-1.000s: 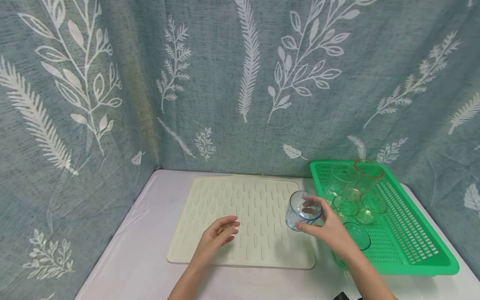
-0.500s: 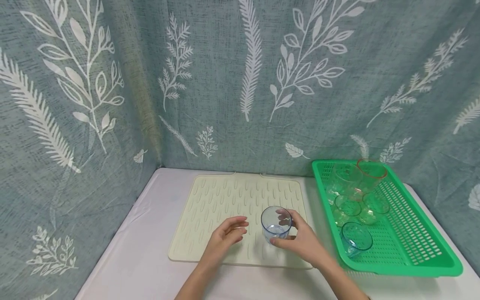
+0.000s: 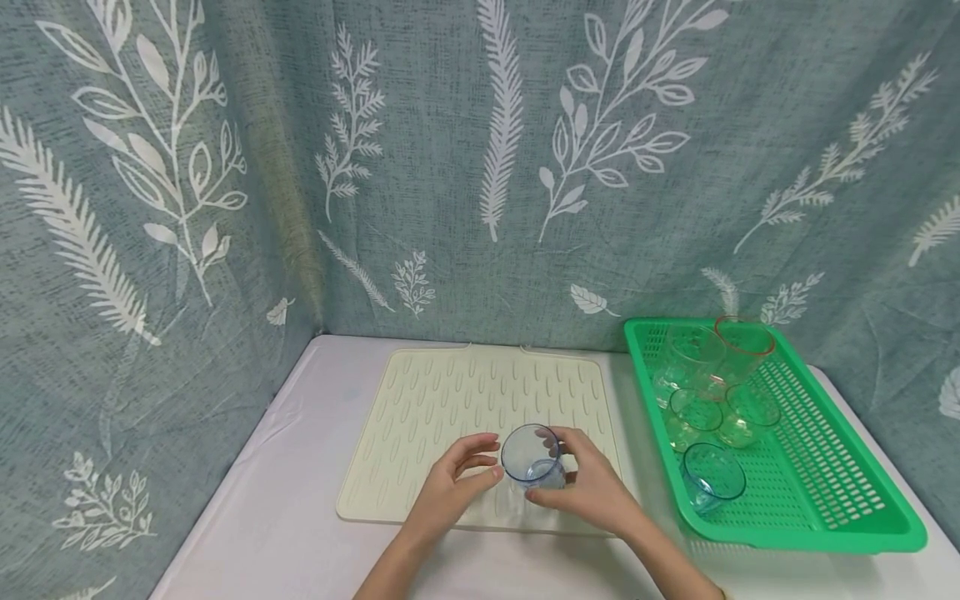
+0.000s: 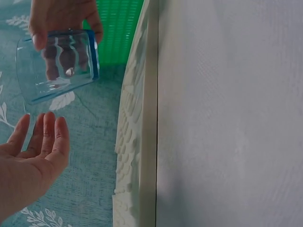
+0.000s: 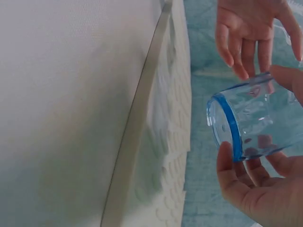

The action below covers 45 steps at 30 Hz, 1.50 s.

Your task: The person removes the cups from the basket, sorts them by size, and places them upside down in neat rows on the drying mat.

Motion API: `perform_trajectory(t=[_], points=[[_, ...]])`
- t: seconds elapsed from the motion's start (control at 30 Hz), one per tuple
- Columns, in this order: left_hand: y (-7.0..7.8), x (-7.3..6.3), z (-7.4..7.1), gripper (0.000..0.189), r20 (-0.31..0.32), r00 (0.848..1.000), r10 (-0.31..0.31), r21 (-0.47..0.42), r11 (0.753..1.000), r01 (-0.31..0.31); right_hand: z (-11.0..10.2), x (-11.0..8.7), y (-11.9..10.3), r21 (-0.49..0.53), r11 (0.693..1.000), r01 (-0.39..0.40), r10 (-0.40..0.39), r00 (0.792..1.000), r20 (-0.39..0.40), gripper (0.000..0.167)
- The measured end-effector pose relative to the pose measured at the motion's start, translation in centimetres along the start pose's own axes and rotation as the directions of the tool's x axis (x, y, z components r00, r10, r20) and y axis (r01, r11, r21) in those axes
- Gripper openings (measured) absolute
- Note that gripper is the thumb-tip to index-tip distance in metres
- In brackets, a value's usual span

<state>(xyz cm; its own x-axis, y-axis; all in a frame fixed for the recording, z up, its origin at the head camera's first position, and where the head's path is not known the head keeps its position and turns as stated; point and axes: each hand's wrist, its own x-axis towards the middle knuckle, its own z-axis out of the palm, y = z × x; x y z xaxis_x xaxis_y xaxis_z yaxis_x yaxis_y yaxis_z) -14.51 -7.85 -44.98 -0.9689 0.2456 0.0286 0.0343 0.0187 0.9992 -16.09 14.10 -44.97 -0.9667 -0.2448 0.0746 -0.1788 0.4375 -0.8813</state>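
A clear blue-tinted glass [image 3: 531, 460] is in my right hand [image 3: 588, 487], held above the front of the cream ribbed mat [image 3: 420, 417]. The right thumb and fingers curl round its side. Its mouth faces up, and the glass leans a little. My left hand [image 3: 456, 477] is just left of the glass, palm toward it, fingers loosely bent and holding nothing. In the left wrist view a small gap separates the left fingertips [image 4: 48, 118] from the glass [image 4: 57, 71]. The thick blue base [image 5: 229, 125] points toward the mat in the right wrist view.
At the right is a green plastic basket [image 3: 840, 542]. Inside it stand a blue glass [image 3: 712, 475], two short yellowish glasses [image 3: 693, 417], a taller clear glass [image 3: 690, 358] and a red-rimmed glass [image 3: 746, 354]. A patterned curtain [image 3: 450, 167] hangs behind the white table [image 3: 262, 500].
My right hand has carried the blue-tinted glass leftward from beside the basket to over the mat's front middle. My left hand has shifted slightly right, nearer the glass.
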Motion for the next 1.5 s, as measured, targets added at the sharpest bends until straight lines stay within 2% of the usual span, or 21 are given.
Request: perform_trajectory(t=[0.17, 0.3, 0.4, 0.67, 0.87, 1.03, 1.2, 1.37, 1.5], points=[[-0.1, 0.1, 0.0, 0.055, 0.028, 0.999, 0.029, 0.081, 0.996, -0.031, 0.1, 0.0, -0.1, -0.121, 0.991, 0.055, -0.053, 0.998, 0.023, 0.076], [-0.1, 0.2, 0.1, 0.063, 0.044, 0.997, 0.059, 0.186, 0.98, -0.066, 0.3, -0.1, -0.3, -0.2, 0.974, 0.107, -0.099, 0.994, 0.046, 0.075], [-0.1, 0.3, 0.2, 0.066, 0.055, 0.995, 0.084, 0.222, 0.97, -0.095, 0.5, -0.2, -0.5, -0.248, 0.957, 0.151, -0.14, 0.988, 0.059, 0.073], [-0.3, 0.4, 0.3, 0.069, 0.073, 0.992, 0.098, 0.223, 0.968, -0.112, 0.8, -0.4, -0.8, -0.31, 0.924, 0.223, -0.211, 0.975, 0.072, 0.074], [-0.5, 0.5, 0.2, 0.066, 0.053, 0.995, 0.085, 0.185, 0.978, -0.094, 0.8, -0.6, -0.9, -0.303, 0.924, 0.233, -0.229, 0.972, 0.05, 0.074], [-0.4, 0.5, 0.1, 0.06, 0.03, 0.999, 0.016, 0.063, 0.998, -0.017, 0.7, -0.7, -1.2, -0.235, 0.95, 0.206, -0.207, 0.978, 0.02, 0.075], [-0.2, 0.4, -0.1, 0.057, 0.01, 1.0, -0.027, -0.043, 0.999, 0.028, 0.5, -0.5, -1.6, -0.038, 0.994, 0.107, -0.107, 0.994, 0.005, 0.073], [-0.4, 0.5, -0.4, 0.055, -0.007, 0.999, -0.033, -0.114, 0.993, 0.032, 0.4, -0.2, -1.4, 0.117, 0.992, 0.046, -0.049, 0.999, 0.02, 0.068], [-0.5, 0.5, -0.5, 0.057, -0.015, 0.998, -0.056, -0.187, 0.981, 0.052, 0.2, 0.0, -1.1, 0.238, 0.971, 0.004, -0.02, 0.998, 0.068, 0.067]])
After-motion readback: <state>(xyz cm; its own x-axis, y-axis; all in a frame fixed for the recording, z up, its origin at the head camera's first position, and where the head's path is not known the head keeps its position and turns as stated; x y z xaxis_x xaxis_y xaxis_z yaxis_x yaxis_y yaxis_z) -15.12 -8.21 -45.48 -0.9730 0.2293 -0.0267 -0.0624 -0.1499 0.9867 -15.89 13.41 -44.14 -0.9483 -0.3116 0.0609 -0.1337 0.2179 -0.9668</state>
